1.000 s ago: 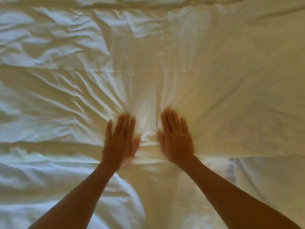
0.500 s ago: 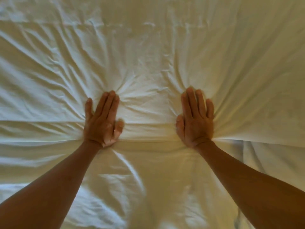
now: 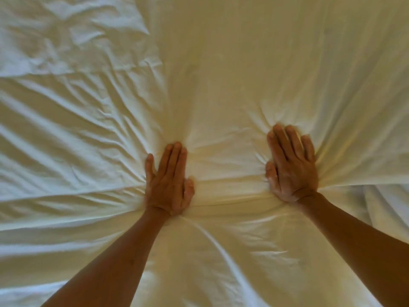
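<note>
Both bare forearms (image 3: 124, 258) reach forward, the left grip (image 3: 169, 185) and right grip (image 3: 292, 167) lying flat, palms down, fingers straight and together.

Single head-worn wide-angle view, facing forward and steeply down, close over the white sheet (image 3: 221, 63); both forearms enter from the lower frame edge.

The sheet (image 3: 221, 74) runs past every edge; left hand (image 3: 169, 185) looks slightly blurred.

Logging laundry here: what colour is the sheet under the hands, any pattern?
Plain cream-white sheet, no pattern, only creases; seen in the head view.
</note>
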Motion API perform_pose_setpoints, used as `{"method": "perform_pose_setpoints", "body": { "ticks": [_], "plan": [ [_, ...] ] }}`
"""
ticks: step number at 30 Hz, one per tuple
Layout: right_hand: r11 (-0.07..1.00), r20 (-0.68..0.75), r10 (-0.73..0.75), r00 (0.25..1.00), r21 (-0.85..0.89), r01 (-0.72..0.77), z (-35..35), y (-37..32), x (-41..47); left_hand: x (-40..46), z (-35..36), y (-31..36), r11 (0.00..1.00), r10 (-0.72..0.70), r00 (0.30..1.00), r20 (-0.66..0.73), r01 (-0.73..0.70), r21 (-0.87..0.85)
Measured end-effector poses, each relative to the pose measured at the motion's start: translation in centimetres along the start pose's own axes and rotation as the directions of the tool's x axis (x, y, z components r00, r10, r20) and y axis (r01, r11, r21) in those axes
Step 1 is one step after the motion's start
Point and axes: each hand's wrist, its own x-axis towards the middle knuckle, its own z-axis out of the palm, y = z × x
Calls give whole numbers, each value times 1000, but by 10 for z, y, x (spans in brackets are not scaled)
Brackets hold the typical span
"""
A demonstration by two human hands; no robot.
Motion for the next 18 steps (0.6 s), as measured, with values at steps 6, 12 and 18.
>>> {"method": "perform_pose_setpoints", "body": {
  "ticks": [6,12,18],
  "plan": [
    [998,-13,52,999,-23,-53,-7,-8,-4,-4,-12,-3,999,11,1000,-13,-12,-53],
    [496,-1,860,510,229,-837,-13,-113,21,-13,-41,-26,956,-186,982,-30,174,-238],
    [998,127,-57,990,43,51,-3,-223,4,-68,-49,-156,988,151,986,72,-152,14]
  ]
}}
